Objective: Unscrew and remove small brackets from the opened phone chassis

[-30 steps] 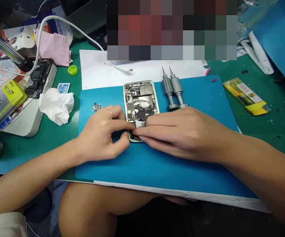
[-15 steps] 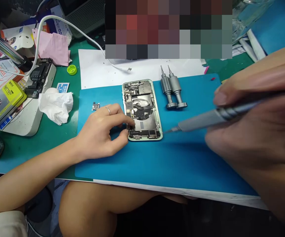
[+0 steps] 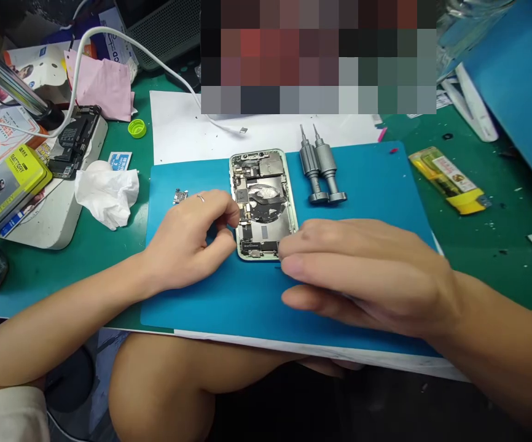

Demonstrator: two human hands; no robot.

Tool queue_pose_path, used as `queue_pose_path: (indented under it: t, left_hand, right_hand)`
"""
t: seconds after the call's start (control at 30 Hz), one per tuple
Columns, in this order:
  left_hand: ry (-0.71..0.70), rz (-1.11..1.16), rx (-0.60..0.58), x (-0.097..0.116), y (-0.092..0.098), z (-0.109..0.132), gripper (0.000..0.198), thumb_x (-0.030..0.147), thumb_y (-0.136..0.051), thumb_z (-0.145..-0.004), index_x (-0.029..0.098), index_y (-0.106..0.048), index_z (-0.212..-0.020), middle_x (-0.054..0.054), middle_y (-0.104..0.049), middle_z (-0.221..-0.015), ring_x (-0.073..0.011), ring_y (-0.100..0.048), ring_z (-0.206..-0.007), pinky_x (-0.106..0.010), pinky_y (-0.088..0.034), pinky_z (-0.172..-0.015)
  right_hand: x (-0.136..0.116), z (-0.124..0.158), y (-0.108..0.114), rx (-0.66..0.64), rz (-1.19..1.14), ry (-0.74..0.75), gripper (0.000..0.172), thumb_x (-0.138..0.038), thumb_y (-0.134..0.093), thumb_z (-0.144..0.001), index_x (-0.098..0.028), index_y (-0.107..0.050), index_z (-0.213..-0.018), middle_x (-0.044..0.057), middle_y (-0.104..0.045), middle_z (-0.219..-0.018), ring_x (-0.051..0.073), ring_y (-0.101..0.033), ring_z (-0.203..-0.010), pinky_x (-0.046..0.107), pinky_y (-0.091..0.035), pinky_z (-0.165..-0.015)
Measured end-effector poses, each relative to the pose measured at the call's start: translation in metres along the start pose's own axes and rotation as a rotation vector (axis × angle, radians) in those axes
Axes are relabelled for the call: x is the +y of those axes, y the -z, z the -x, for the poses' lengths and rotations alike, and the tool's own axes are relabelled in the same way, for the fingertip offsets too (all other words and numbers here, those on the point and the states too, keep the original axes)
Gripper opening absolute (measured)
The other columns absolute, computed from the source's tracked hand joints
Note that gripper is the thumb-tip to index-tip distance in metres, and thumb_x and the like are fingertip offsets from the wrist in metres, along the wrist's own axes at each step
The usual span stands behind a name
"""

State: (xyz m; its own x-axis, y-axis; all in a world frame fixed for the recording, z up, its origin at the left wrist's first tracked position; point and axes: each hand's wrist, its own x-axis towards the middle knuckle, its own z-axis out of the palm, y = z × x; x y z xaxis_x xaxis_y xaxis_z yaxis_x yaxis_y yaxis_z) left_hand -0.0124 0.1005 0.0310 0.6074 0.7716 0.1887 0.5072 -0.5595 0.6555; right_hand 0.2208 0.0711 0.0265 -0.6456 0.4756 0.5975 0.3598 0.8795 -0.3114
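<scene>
A green-rimmed smartphone lies opened on the blue mat, its inner boards and a round dark coil area showing. My left hand rests at its left edge, fingers bent, with a gap between thumb and forefinger and nothing visible in them. Over the phone's lower right corner is my right hand, fingers stretched out and thumb apart. I see no tool in it, though the space under the palm is hidden. Two grey screwdrivers stand side by side right of the phone. A small metal part lies beyond my left hand.
Crumpled tissue, a green cap and a yellow battery box are on the left. A white cable arches over the back. A yellow packet and white tweezers-like strips lie at the right.
My right hand has come down and left to the phone's lower corner; the grey pointed tool it held is out of sight. My left forefinger has drawn back from inside the phone to its edge.
</scene>
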Motion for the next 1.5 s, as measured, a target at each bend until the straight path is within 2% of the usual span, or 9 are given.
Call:
queue_pose_path:
  t: [0.07,0.1,0.23,0.3,0.4,0.53,0.8,0.97,1.5]
  left_hand:
    - [0.013,0.01,-0.001,-0.001,-0.001,0.001,0.011,0.012,-0.046,-0.084,0.02,-0.052,-0.089,0.0,-0.063,-0.081,-0.0137,-0.052,-0.069,-0.029,-0.043,-0.069]
    - [0.028,0.022,0.004,-0.001,-0.001,0.001,0.012,0.013,-0.047,-0.084,0.02,-0.051,-0.092,0.0,-0.062,-0.082,-0.0136,-0.052,-0.068,-0.029,-0.043,-0.068]
    - [0.075,0.064,0.027,-0.003,0.0,0.002,0.022,0.016,-0.049,-0.083,0.02,-0.051,-0.105,0.0,-0.062,-0.084,-0.0129,-0.049,-0.066,-0.028,-0.041,-0.063]
    - [0.05,0.038,0.02,-0.004,0.0,0.002,0.022,0.016,-0.05,-0.083,0.02,-0.053,-0.105,0.0,-0.062,-0.084,-0.0131,-0.05,-0.067,-0.028,-0.042,-0.064]
    - [-0.007,-0.044,-0.005,-0.004,0.0,0.002,0.019,0.016,-0.049,-0.085,0.019,-0.059,-0.101,-0.001,-0.062,-0.085,-0.015,-0.053,-0.072,-0.03,-0.043,-0.07]
    - [-0.009,-0.089,-0.019,-0.003,-0.001,0.002,0.029,0.017,-0.05,-0.084,0.016,-0.061,-0.111,-0.004,-0.063,-0.09,-0.017,-0.055,-0.076,-0.031,-0.044,-0.072]
    - [0.005,-0.122,-0.057,-0.001,-0.001,0.002,0.027,0.019,-0.05,-0.085,0.017,-0.063,-0.108,-0.005,-0.063,-0.093,-0.0197,-0.059,-0.085,-0.032,-0.045,-0.075]
    - [0.0,-0.125,-0.06,0.0,-0.001,0.002,0.029,0.021,-0.05,-0.086,0.017,-0.066,-0.11,-0.005,-0.063,-0.093,-0.0204,-0.06,-0.087,-0.033,-0.045,-0.076]
    - [-0.013,-0.094,-0.064,-0.001,-0.003,0.003,0.023,0.021,-0.053,-0.089,0.018,-0.072,-0.101,-0.005,-0.06,-0.092,-0.0194,-0.06,-0.085,-0.033,-0.048,-0.077]
  right_hand:
    - [0.003,0.0,-0.002,0.014,-0.062,0.056,0.018,-0.022,-0.057,-0.096,-0.027,-0.057,-0.114,-0.001,-0.073,-0.081,0.014,-0.07,-0.069,0.025,-0.058,-0.059]
    - [0.005,0.0,-0.003,0.03,-0.089,0.037,0.024,-0.019,-0.059,-0.093,-0.027,-0.058,-0.116,-0.001,-0.074,-0.081,0.014,-0.07,-0.067,0.025,-0.058,-0.058]
    - [0.007,-0.004,-0.003,0.184,-0.138,-0.173,0.04,-0.011,-0.067,-0.086,-0.03,-0.063,-0.121,-0.004,-0.075,-0.075,0.014,-0.068,-0.056,0.025,-0.059,-0.051]
    - [0.008,-0.009,-0.003,0.289,-0.173,-0.196,0.043,-0.012,-0.072,-0.085,-0.03,-0.062,-0.123,-0.005,-0.073,-0.068,0.015,-0.066,-0.052,0.026,-0.056,-0.043]
    - [0.015,-0.013,-0.008,0.388,-0.205,-0.209,0.043,-0.019,-0.077,-0.085,-0.032,-0.06,-0.122,-0.004,-0.074,-0.07,0.016,-0.068,-0.055,0.026,-0.057,-0.044]
    - [0.021,-0.007,-0.023,0.454,-0.228,-0.242,0.043,-0.018,-0.078,-0.084,-0.03,-0.059,-0.121,-0.002,-0.073,-0.081,0.015,-0.072,-0.065,0.023,-0.059,-0.047]
    - [0.017,0.001,-0.028,0.355,-0.315,-0.361,0.042,-0.02,-0.079,-0.083,-0.032,-0.059,-0.118,-0.001,-0.075,-0.092,0.016,-0.075,-0.076,0.025,-0.066,-0.062]
    - [0.016,0.0,-0.027,0.401,-0.284,-0.359,0.042,-0.02,-0.079,-0.082,-0.03,-0.06,-0.117,-0.001,-0.075,-0.089,0.017,-0.074,-0.074,0.027,-0.065,-0.059]
    - [0.015,-0.001,-0.024,0.361,-0.237,-0.354,0.044,-0.016,-0.077,-0.083,-0.03,-0.059,-0.12,0.0,-0.075,-0.089,0.018,-0.074,-0.075,0.029,-0.066,-0.061]
